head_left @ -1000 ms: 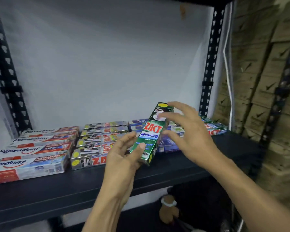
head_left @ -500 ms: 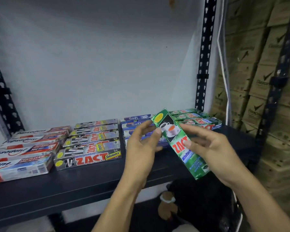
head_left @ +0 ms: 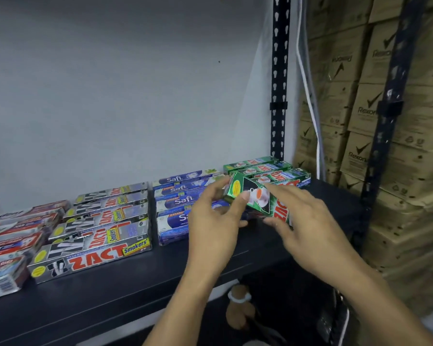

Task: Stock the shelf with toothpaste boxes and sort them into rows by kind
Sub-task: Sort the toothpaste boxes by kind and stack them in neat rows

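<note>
Left grip [head_left: 216,221] and right grip [head_left: 310,226] pinch the green box [head_left: 256,199] at one o'clock. It is probably light, stiff card, best held by its long edges.

stockroom or back room of a shop. dark shelf board [head_left: 110,303] sits on black steel uprights [head_left: 280,71] with keyhole slots all the way up. on the board, toothpaste lies flat in rows by brand: pepsodent boxes [head_left: 10,245] at left, silver zact smokers boxes [head_left: 98,255], blue safi boxes [head_left: 178,188], green zact boxes [head_left: 260,166] at right. beside the rack, brown shipping cartons [head_left: 368,113] printed rexona are stacked high behind a second upright — bulk stock. a bare pale wall [head_left: 135,96] stands behind the shelf.
</note>
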A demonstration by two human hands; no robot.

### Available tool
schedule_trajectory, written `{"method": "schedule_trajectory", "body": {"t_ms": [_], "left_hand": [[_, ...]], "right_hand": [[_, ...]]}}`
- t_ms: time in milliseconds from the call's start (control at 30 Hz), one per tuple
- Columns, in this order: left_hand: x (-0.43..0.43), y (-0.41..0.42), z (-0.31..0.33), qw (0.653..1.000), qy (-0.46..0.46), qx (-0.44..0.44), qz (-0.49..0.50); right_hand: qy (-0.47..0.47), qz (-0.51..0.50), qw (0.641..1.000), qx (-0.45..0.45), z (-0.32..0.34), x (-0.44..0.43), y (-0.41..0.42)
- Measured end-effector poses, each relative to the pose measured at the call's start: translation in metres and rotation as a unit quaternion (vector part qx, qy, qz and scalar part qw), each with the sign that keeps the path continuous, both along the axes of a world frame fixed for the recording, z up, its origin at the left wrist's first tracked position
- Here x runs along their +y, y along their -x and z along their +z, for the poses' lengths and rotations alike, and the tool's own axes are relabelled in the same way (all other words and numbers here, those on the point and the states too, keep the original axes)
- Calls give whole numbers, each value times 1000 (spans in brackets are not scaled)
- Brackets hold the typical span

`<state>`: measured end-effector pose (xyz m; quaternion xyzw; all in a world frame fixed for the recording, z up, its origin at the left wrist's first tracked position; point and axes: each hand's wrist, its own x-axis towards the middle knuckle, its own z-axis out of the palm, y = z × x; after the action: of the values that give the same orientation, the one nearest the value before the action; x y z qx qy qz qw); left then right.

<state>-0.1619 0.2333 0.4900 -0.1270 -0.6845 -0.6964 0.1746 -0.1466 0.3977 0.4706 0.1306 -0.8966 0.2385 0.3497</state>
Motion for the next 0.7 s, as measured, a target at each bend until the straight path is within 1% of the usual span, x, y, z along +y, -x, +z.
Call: {"method": "schedule_trajectory", "body": {"t_ms": [33, 67, 100, 133, 167, 200, 300, 400, 567, 700], "left_hand": [[-5, 4, -5, 991, 113, 52, 40], [-10, 8, -9, 963, 230, 109, 86], [-15, 12, -14, 919, 336, 159, 133], [-19, 16, -19, 875, 413, 188, 169], [-22, 19, -24, 846, 459, 192, 191], [-24, 22, -28, 832, 484, 178, 203], [-26, 26, -35, 825, 512, 128, 202], [-26, 28, -39, 825, 508, 126, 212], [-26, 31, -41, 827, 506, 116, 215], [-27, 32, -40, 832, 505, 100, 206]], "right_hand": [[-4, -3, 1000, -6, 0, 8, 3], [-7, -10, 1000, -11, 0, 17, 7], [-12, -19, 1000, -19, 0, 26, 12], [-19, -28, 999, -32, 0, 35, 17], [-27, -33, 998, -48, 0, 43, 22], [-35, -35, 997, -64, 0, 51, 26], [-35, -32, 993, -112, 0, 67, 35], [-53, -16, 988, -141, -1, 77, 40], [-65, 29, 984, -161, 1, 85, 57], [-73, 31, 981, -177, 3, 83, 74]]}}
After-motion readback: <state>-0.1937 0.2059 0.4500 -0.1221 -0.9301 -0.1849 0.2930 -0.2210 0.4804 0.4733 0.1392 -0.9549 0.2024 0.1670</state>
